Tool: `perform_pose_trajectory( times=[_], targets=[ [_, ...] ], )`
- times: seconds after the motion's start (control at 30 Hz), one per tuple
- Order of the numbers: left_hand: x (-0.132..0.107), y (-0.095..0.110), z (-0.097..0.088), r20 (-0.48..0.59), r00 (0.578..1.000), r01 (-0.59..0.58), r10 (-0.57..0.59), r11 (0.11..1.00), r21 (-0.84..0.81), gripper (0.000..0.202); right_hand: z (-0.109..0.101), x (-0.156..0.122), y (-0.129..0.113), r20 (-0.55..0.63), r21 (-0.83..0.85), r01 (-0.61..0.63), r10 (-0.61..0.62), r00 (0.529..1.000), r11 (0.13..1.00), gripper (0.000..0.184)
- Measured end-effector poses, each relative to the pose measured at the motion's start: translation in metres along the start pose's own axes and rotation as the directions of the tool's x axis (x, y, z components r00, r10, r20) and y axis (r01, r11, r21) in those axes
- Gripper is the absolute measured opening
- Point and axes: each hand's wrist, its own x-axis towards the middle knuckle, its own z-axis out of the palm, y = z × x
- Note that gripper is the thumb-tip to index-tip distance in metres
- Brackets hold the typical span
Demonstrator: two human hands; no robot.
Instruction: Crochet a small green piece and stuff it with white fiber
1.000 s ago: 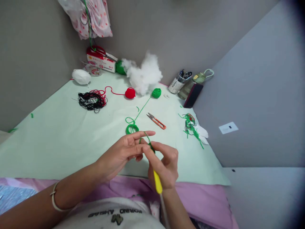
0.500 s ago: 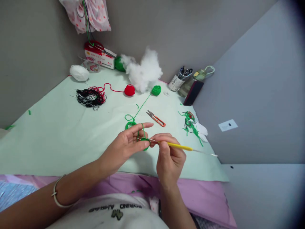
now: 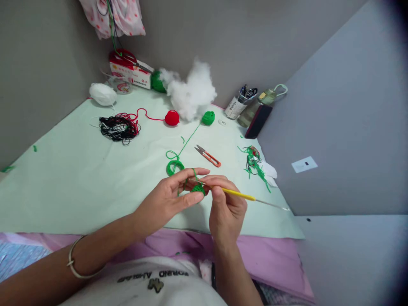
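Observation:
My left hand (image 3: 174, 197) pinches a small piece of green crochet work (image 3: 198, 190) between thumb and fingers, with green yarn looped over its raised index finger. In my right hand (image 3: 228, 208) is a crochet hook (image 3: 239, 194) with a yellow grip, held like a pencil. Its thin metal tip points left and meets the yarn at the crochet work; the far metal end sticks out to the right. Just beyond my left hand lies a loose coil of green yarn (image 3: 174, 167). From it a strand runs to a small green yarn ball (image 3: 208, 118).
Orange thread snips (image 3: 208, 156) lie beyond my hands. Farther back are a red yarn ball (image 3: 172, 117), white stuffing (image 3: 194, 93), tangled black yarn (image 3: 117, 128) and a white yarn ball (image 3: 103, 94). To the right stand a pen cup (image 3: 236, 107), a phone (image 3: 259, 122) and yarn scraps (image 3: 255, 163).
My left hand and the crochet work have shifted slightly right, nearer my right hand. The hook's tip has moved slightly up and right. The whole view has tilted a little.

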Motion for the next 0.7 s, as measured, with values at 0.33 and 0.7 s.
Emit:
perform_pose_trajectory(
  times=[0.33,0.7],
  targets=[
    [-0.001,0.004,-0.01,-0.012,1.0,0.022,-0.022,1.0,0.019,0.038,-0.003,0.006,-0.004,0.034,0.311,-0.198,0.197,0.98,0.93,0.02],
    [-0.003,0.007,-0.004,-0.151,0.986,-0.041,0.075,0.975,0.216,0.036,-0.007,-0.003,-0.01,0.098,-0.181,0.149,-0.133,0.986,0.972,0.022]
  ],
)
